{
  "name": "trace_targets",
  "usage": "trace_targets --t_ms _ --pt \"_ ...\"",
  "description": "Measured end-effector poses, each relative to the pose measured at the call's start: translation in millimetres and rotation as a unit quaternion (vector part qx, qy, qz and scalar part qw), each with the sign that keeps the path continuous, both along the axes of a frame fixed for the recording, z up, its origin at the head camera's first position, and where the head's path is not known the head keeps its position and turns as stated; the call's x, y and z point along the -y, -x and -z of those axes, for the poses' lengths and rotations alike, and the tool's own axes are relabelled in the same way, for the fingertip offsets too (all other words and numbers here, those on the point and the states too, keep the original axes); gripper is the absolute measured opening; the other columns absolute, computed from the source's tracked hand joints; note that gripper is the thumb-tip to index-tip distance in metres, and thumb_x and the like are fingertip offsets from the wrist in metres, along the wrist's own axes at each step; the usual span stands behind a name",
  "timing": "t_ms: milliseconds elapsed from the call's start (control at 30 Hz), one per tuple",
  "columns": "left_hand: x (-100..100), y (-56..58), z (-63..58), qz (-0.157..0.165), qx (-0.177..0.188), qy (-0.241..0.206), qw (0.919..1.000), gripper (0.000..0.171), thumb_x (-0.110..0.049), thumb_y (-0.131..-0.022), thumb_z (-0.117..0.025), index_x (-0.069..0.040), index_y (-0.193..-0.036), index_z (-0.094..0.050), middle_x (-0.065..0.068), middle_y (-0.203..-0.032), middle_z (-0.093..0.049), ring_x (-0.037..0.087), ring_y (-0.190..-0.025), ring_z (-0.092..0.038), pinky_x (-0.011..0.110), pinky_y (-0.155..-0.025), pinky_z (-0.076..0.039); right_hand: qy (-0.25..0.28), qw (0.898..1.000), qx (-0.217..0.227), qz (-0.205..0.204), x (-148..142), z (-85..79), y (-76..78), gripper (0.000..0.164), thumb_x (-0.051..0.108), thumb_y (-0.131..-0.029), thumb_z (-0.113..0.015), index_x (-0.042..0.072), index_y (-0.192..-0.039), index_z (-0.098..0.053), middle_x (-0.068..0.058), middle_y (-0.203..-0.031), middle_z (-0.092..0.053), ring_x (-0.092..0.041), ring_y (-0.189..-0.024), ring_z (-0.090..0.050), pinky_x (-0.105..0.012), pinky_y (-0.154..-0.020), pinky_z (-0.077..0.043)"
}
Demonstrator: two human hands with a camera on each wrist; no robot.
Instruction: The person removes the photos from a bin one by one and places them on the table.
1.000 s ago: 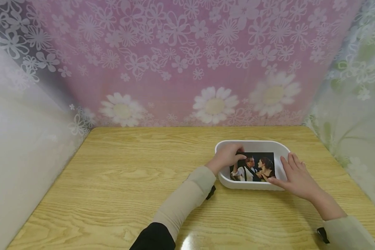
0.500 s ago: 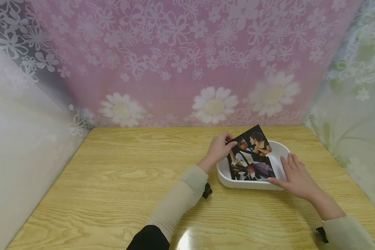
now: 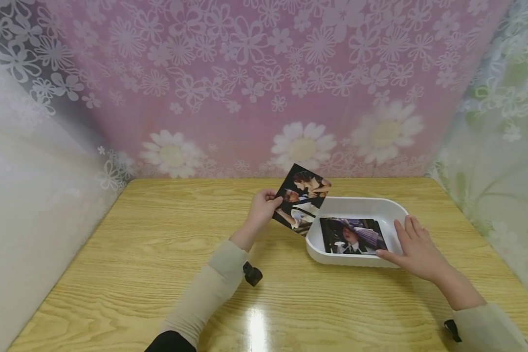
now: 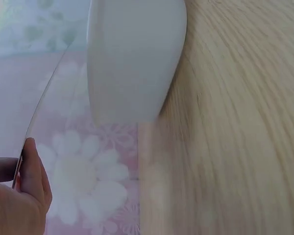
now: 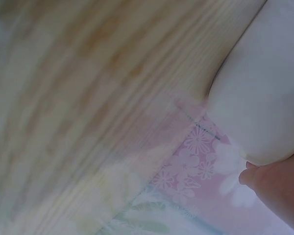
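My left hand [image 3: 261, 208] pinches a photo print [image 3: 301, 199] by its left edge, thumb on the picture side. The print shows a couple against black and is held tilted above the table, left of the white oval tray [image 3: 354, 261]. Seen edge-on in the left wrist view, the print [image 4: 41, 100] bends slightly between thumb and fingers. Inside the tray lies another photo print [image 3: 354, 237] with a large purple-striped hat. My right hand [image 3: 418, 249] rests over the tray's right end, fingers extended on the rim and thumb at the near rim.
The wood-grain table [image 3: 158, 254] spreads to the left and in front of the tray. A pink flowered backdrop [image 3: 246, 98] stands behind it, with pale panels [image 3: 501, 161] at the sides. Small black devices [image 3: 252, 274] are strapped at the wrists.
My left hand has lifted the couple print out of the tray and carried it left, turning it. The hat print beneath is uncovered. My right hand has stayed on the tray.
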State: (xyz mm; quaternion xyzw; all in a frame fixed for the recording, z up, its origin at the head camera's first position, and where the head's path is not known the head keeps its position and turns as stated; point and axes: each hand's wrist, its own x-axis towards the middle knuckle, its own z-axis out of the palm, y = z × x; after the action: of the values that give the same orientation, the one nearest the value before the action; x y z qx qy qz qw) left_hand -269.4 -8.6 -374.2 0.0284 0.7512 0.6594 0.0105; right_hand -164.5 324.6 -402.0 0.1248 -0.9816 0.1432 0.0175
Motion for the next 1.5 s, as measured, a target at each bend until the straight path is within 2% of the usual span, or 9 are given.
trace_targets --t_ms 133,300,500,767,867,933,1100,1367,1500 --pt "20.2 -2.3 2.6 -0.013 0.046 -0.078 0.9958 0.011 0.0 -0.085 -0.052 0.008 -0.093 -0.053 0.009 -0.075 -0.053 0.014 -0.061 -0.052 0.021 -0.05 -0.044 -0.002 1.0 0.0 0.0 -0.3 -0.1 0.2 0.095 0.049 -0.082 -0.055 -0.02 -0.131 -0.013 -0.042 -0.133 0.003 -0.044 -0.124 0.016 -0.061 -0.094 0.004" --pt "31.8 -1.3 8.7 -0.03 0.08 -0.112 0.99 0.015 0.003 -0.084 -0.051 0.008 -0.097 -0.051 0.007 -0.076 -0.051 0.011 -0.06 -0.051 0.02 -0.049 -0.044 -0.007 1.0 0.004 0.003 -0.7 -2.2 0.5 0.095 0.05 -0.082 -0.054 -0.02 -0.131 -0.013 -0.042 -0.133 0.003 -0.044 -0.124 0.016 -0.061 -0.094 0.003" --pt "35.5 1.8 18.8 -0.034 0.092 -0.059 0.9934 0.014 0.002 -0.083 -0.053 0.005 -0.096 -0.05 0.007 -0.078 -0.048 0.011 -0.058 -0.045 0.022 -0.045 -0.036 -0.004 1.0 0.008 0.004 1.2 -2.6 -0.3 0.095 0.051 -0.082 -0.054 -0.02 -0.131 -0.013 -0.042 -0.133 0.003 -0.044 -0.124 0.015 -0.061 -0.094 0.003" --pt "36.3 9.7 31.9 -0.033 0.084 0.037 0.9952 0.013 0.004 -0.08 -0.057 0.007 -0.092 -0.053 0.01 -0.082 -0.048 0.015 -0.066 -0.047 0.023 -0.05 -0.039 -0.002 1.0 0.002 0.002 2.5 -1.7 -0.6 0.095 0.05 -0.082 -0.054 -0.02 -0.131 -0.013 -0.042 -0.133 0.002 -0.045 -0.124 0.015 -0.061 -0.094 0.003" --pt "38.5 13.2 34.1 -0.022 0.066 0.101 0.9925 0.009 0.003 -0.08 -0.059 0.005 -0.086 -0.054 0.008 -0.078 -0.049 0.014 -0.062 -0.047 0.023 -0.049 -0.04 -0.002 1.0 -0.001 0.002 1.9 -1.4 -0.4 0.095 0.05 -0.082 -0.054 -0.02 -0.131 -0.013 -0.042 -0.133 0.002 -0.045 -0.124 0.014 -0.062 -0.094 0.003" --pt "40.2 15.8 33.9 -0.007 0.049 0.158 0.9862 0.008 0.001 -0.079 -0.061 0.003 -0.077 -0.054 0.006 -0.07 -0.048 0.013 -0.055 -0.045 0.023 -0.048 -0.039 -0.002 1.0 -0.003 0.002 1.4 -0.9 0.0 0.095 0.05 -0.081 -0.054 -0.02 -0.131 -0.014 -0.042 -0.133 0.001 -0.045 -0.124 0.014 -0.062 -0.094 0.002" --pt "44.5 23.0 34.7 0.036 0.021 0.279 0.9595 0.036 -0.004 -0.077 -0.067 -0.007 -0.051 -0.041 -0.001 -0.046 -0.034 0.01 -0.04 -0.032 0.022 -0.041 -0.03 -0.004 1.0 -0.008 0.003 0.0 0.3 0.6 0.095 0.05 -0.081 -0.055 -0.02 -0.131 -0.015 -0.043 -0.132 -0.001 -0.046 -0.125 0.012 -0.063 -0.093 0.0" --pt "44.5 29.3 40.7 0.074 0.018 0.36 0.9298 0.049 -0.004 -0.071 -0.07 -0.012 -0.043 -0.031 -0.004 -0.043 -0.019 0.009 -0.04 -0.018 0.023 -0.04 -0.02 -0.007 1.0 -0.009 0.005 0.1 1.3 0.9 0.096 0.051 -0.081 -0.055 -0.02 -0.131 -0.015 -0.042 -0.132 -0.001 -0.046 -0.125 0.011 -0.063 -0.093 0.0" --pt "41.7 29.2 41.1 0.078 0.024 0.388 0.9179 0.047 -0.004 -0.071 -0.07 -0.012 -0.046 -0.031 -0.003 -0.045 -0.021 0.011 -0.04 -0.021 0.024 -0.04 -0.022 -0.007 1.0 -0.013 0.005 -0.1 1.7 0.9 0.096 0.051 -0.08 -0.056 -0.02 -0.131 -0.015 -0.043 -0.132 -0.002 -0.046 -0.125 0.01 -0.063 -0.093 0.0"
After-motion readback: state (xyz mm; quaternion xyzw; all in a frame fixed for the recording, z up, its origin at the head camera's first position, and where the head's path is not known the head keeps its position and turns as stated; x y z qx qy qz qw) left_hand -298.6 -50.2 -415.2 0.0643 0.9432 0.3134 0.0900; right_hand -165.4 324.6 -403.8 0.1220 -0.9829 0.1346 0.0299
